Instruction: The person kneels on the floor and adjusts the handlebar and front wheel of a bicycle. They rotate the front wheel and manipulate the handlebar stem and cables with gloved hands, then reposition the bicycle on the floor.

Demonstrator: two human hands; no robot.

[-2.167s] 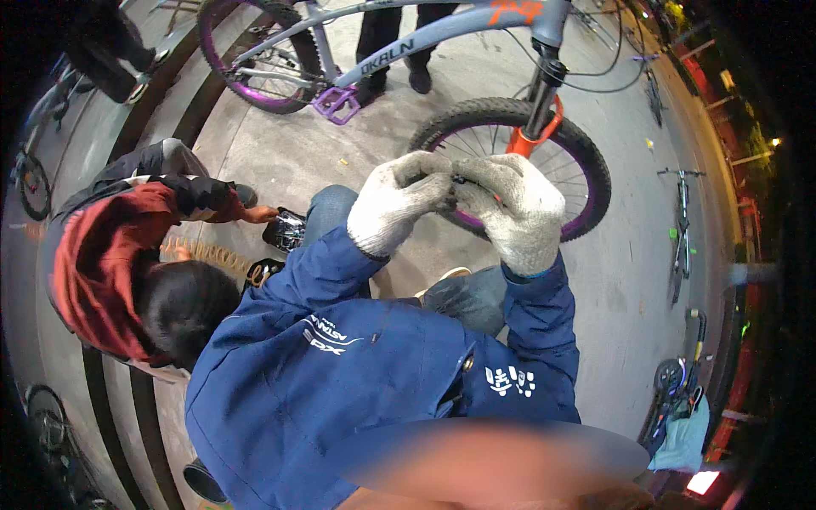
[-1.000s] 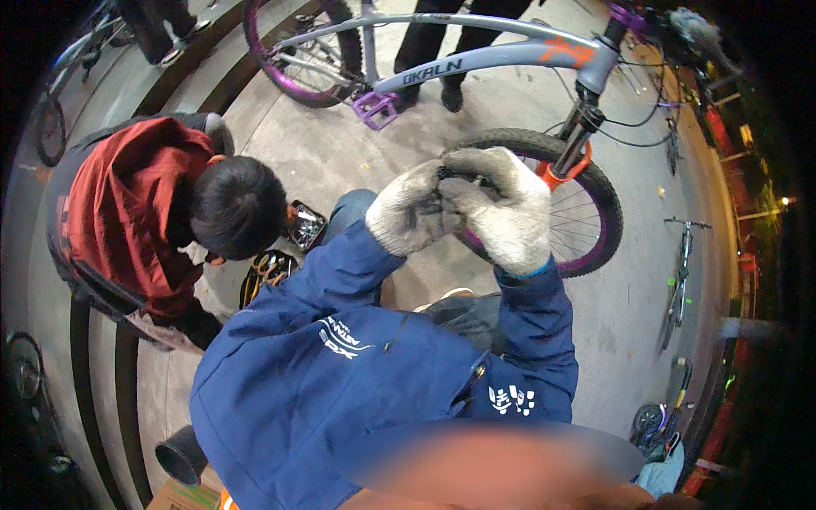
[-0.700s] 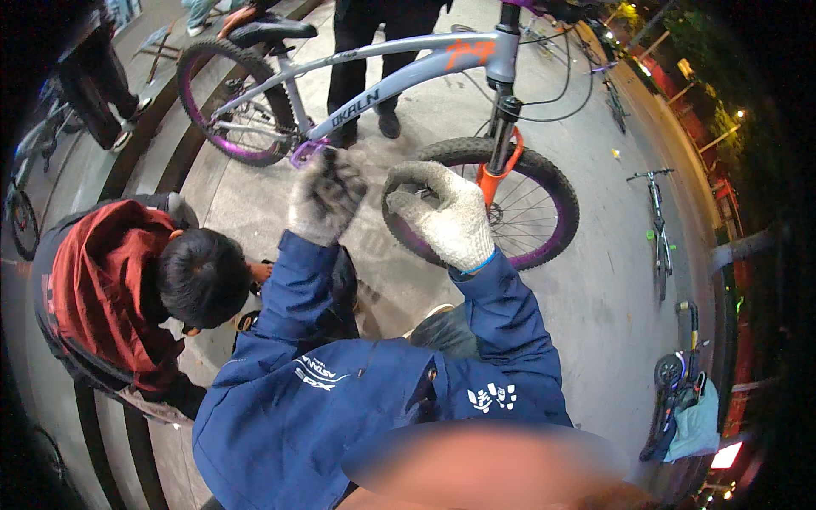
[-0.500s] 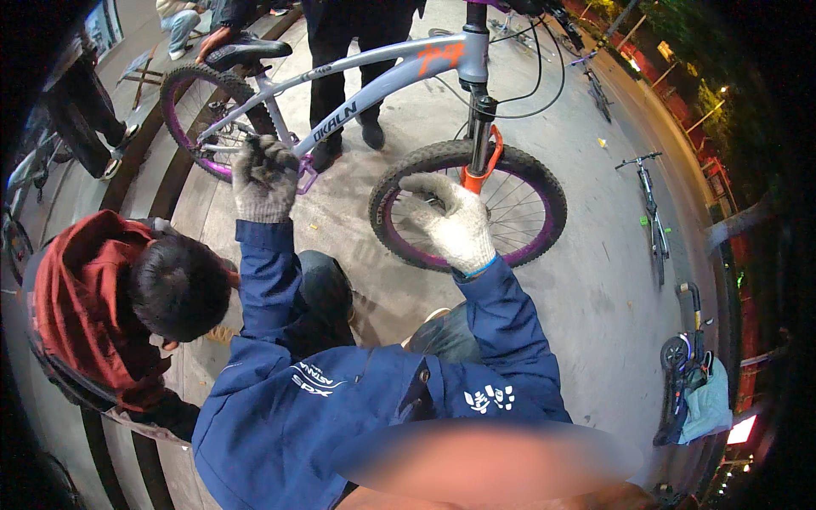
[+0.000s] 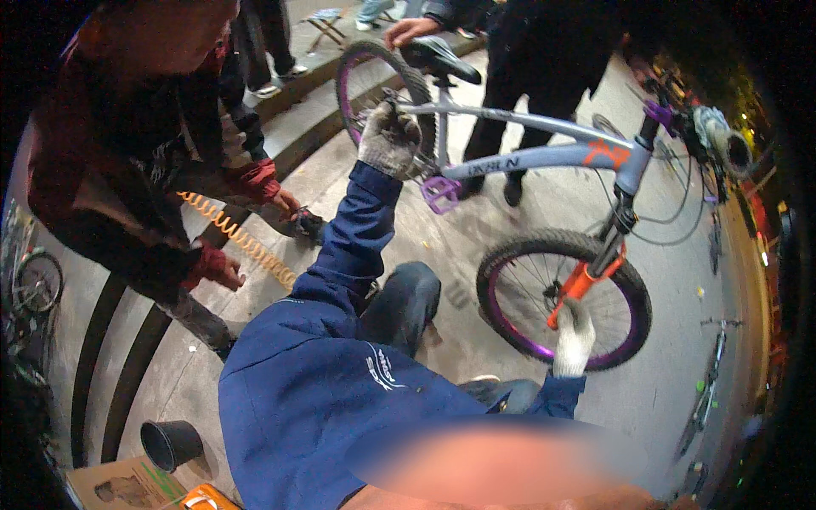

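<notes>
Left hand [image 5: 389, 140] up, fingers curled, whether around anything one can't tell; the bike [image 5: 544, 166] stands beyond it, to its right. Right hand [image 5: 576, 336], its grip unclear, has the orange fork [image 5: 585, 282] just ahead: a light touch, clear of the front wheel [image 5: 544, 244], works best.

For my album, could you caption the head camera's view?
Gloved left hand raised, gloved right hand near the front wheel of a grey bicycle.
</notes>
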